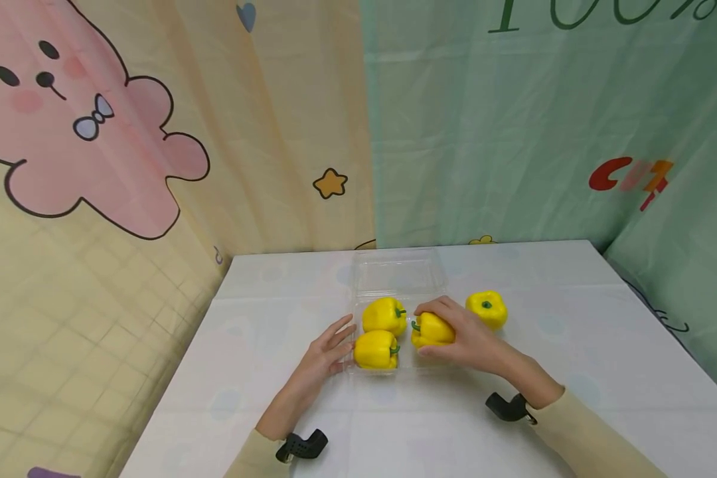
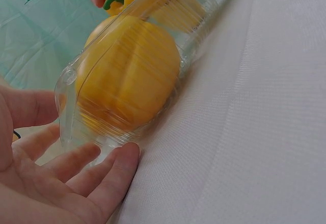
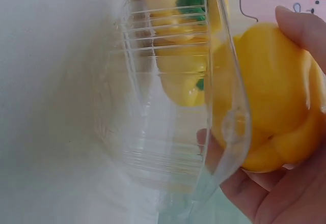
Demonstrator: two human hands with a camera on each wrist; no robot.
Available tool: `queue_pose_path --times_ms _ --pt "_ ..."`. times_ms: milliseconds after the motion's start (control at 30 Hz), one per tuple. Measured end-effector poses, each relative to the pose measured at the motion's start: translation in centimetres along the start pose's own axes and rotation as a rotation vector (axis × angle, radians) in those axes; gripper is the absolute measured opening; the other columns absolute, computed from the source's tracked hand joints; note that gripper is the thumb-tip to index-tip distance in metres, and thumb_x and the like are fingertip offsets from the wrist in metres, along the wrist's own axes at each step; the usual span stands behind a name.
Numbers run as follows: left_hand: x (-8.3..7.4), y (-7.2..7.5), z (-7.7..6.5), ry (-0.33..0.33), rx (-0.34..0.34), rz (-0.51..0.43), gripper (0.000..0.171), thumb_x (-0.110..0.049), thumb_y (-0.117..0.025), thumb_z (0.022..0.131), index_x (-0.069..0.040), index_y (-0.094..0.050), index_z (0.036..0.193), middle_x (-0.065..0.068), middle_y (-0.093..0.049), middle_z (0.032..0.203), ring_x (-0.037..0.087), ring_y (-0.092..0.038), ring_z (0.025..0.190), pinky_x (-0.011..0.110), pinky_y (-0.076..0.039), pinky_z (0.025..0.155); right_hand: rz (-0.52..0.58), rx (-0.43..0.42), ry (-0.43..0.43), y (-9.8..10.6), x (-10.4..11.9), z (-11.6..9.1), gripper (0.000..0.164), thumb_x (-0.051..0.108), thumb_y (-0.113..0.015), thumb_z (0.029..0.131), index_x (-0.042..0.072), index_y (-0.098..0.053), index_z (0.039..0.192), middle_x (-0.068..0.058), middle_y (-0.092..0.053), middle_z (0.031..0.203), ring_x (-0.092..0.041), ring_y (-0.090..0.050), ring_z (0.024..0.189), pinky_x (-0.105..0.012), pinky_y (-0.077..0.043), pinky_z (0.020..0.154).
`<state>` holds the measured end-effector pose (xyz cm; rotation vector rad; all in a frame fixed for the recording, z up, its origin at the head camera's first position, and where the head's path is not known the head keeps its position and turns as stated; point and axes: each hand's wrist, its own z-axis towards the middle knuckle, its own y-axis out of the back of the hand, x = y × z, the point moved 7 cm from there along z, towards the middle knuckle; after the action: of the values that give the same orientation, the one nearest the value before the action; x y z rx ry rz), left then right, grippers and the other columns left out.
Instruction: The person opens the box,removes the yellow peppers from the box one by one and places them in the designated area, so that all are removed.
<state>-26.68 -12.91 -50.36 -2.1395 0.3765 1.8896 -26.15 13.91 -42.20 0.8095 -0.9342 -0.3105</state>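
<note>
A clear plastic clamshell container (image 1: 407,362) sits on the table with its lid (image 1: 399,273) folded back. Two yellow bell peppers, a rear one (image 1: 382,315) and a front one (image 1: 374,350), lie in its left half. My right hand (image 1: 469,335) grips another yellow bell pepper (image 1: 433,330) over the right half; in the right wrist view this pepper (image 3: 275,91) is at the container's rim. Beside the container's left wall, my left hand (image 1: 322,355) has its fingers loosely spread, fingertips at the plastic. One more yellow bell pepper (image 1: 487,309) stands on the table, right of the container.
A white cloth covers the table (image 1: 263,318). Behind it hangs a printed curtain (image 1: 287,133), beige on the left and green on the right. Black straps with small devices (image 1: 301,446) are on both wrists.
</note>
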Motion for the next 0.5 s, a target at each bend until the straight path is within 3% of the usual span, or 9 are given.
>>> queue_pose_path --times_ms 267,500 --pt "0.1 0.1 0.0 0.001 -0.009 -0.001 0.057 -0.019 -0.055 0.105 -0.029 -0.035 0.157 0.011 -0.034 0.160 0.030 -0.045 0.137 0.038 -0.051 0.097 -0.011 -0.073 0.061 1.2 0.4 -0.4 0.058 0.042 -0.088 0.077 0.026 -0.060 0.126 0.018 -0.056 0.120 -0.008 -0.054 0.097 -0.033 -0.052 0.079" --pt "0.1 0.0 0.0 -0.003 -0.004 -0.004 0.057 -0.018 -0.055 0.105 -0.028 -0.035 0.157 0.011 -0.034 0.160 0.030 -0.044 0.138 0.038 -0.050 0.098 -0.002 -0.095 0.071 2.0 0.3 -0.7 0.057 0.040 -0.088 0.077 0.032 -0.059 0.126 0.018 -0.058 0.119 -0.008 -0.054 0.094 -0.031 -0.051 0.076"
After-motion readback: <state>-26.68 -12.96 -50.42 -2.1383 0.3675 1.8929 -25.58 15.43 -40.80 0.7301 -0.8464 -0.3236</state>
